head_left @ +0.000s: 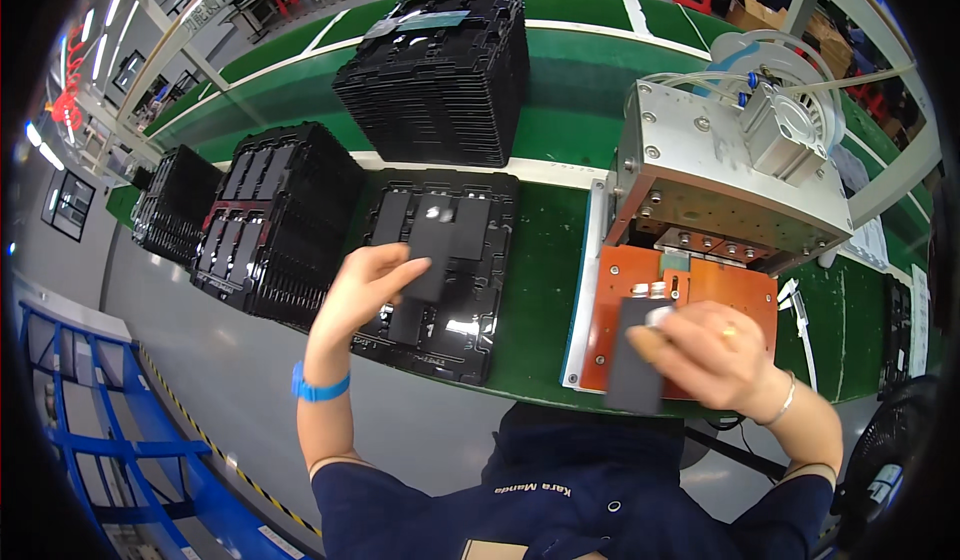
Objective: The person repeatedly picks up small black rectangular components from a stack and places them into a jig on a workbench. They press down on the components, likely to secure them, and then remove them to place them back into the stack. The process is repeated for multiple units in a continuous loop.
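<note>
My left hand (pixel 372 285) pinches the edge of a flat dark-grey rectangular piece (pixel 431 265) over a black plastic tray (pixel 462 355). Several similar flat pieces (pixel 470 228) lie in the upper part of that tray; its lower part shows bare glossy plastic. In my right hand (pixel 715 352) another flat dark-grey rectangular piece (pixel 632 365) is gripped by its upper right side, fingers closed. It hangs above the orange fixture plate (pixel 735 285), partly covering it. Small shiny metal bits (pixel 648 289) show at its top end. Finger covers sit on some right fingertips.
Behind the orange plate stands a metal press machine (pixel 735 160) with a fan and tubing. A tall stack of black trays (pixel 440 90) rises beyond the open tray. More filled tray stacks (pixel 275 220) stand at the left. A white caliper-like tool (pixel 798 325) lies at the right.
</note>
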`<state>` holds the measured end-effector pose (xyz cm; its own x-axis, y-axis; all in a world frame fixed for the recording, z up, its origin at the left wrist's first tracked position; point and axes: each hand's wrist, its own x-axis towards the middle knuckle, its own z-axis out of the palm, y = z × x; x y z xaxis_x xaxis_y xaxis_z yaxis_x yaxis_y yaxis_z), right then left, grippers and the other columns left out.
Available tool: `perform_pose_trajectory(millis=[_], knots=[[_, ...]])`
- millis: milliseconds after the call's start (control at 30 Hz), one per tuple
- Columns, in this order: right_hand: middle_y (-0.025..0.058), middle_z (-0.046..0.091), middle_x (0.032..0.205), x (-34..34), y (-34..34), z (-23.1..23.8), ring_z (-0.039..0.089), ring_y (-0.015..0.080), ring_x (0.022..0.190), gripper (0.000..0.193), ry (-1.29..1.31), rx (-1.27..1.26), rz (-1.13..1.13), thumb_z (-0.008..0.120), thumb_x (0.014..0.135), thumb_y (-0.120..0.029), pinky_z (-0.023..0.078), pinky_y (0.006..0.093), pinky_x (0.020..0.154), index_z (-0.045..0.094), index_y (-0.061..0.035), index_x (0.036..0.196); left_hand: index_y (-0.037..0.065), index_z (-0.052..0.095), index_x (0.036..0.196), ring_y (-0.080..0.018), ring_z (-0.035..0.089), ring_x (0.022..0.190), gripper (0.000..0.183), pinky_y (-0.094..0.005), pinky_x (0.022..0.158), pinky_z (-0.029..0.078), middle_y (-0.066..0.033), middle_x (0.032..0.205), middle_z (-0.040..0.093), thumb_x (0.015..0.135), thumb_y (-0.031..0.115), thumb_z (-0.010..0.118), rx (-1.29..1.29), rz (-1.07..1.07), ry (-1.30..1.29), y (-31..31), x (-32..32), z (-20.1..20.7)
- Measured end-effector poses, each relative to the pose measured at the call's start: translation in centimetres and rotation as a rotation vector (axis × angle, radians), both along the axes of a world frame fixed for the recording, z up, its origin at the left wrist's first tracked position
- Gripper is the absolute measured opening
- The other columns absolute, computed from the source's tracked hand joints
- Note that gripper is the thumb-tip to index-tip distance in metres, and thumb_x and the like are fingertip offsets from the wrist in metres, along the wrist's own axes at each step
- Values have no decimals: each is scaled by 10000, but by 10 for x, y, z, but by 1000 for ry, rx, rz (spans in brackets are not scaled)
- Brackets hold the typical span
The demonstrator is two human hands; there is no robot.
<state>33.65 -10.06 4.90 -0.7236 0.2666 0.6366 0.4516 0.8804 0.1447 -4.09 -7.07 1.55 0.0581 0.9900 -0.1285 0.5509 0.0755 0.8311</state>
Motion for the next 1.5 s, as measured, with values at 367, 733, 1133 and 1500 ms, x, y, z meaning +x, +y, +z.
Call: perform_pose_trajectory(millis=[367, 733, 1133, 1500], knots=[[80, 653, 1024, 48, -38, -16, 639, 253, 913, 294, 89, -476, -534, 644, 715, 49, 532, 342, 752, 689, -62, 983, 17, 563, 649, -138, 539, 454, 309, -273, 454, 413, -51, 513, 550, 780, 193, 781, 172, -2, 462, 46, 65, -14], [66, 619, 1001, 51, -7, -29, 577, 247, 918, 269, 123, -457, -448, 675, 729, -2, 509, 362, 808, 650, -34, 996, 113, 576, 1287, -286, 463, 1295, 645, -544, 1068, 326, -128, 1390, 497, 829, 561, 652, 686, -1209, 213, -15, 200, 4], [71, 585, 1087, 55, -8, -30, 528, 270, 1040, 207, 172, -446, -512, 694, 737, -43, 463, 376, 836, 685, -69, 942, 101, 559, 1289, -241, 470, 1293, 597, -518, 1046, 366, -110, 1398, 493, 867, 520, 610, 679, -1214, 227, -12, 199, 5], [67, 565, 1108, 53, -9, -34, 511, 255, 1054, 239, 192, -392, -575, 694, 703, -53, 459, 350, 826, 686, -86, 940, 161, 613, 1257, -259, 503, 1258, 562, -544, 1033, 359, -96, 1357, 532, 827, 521, 660, 690, -1196, 234, -13, 200, 3]])
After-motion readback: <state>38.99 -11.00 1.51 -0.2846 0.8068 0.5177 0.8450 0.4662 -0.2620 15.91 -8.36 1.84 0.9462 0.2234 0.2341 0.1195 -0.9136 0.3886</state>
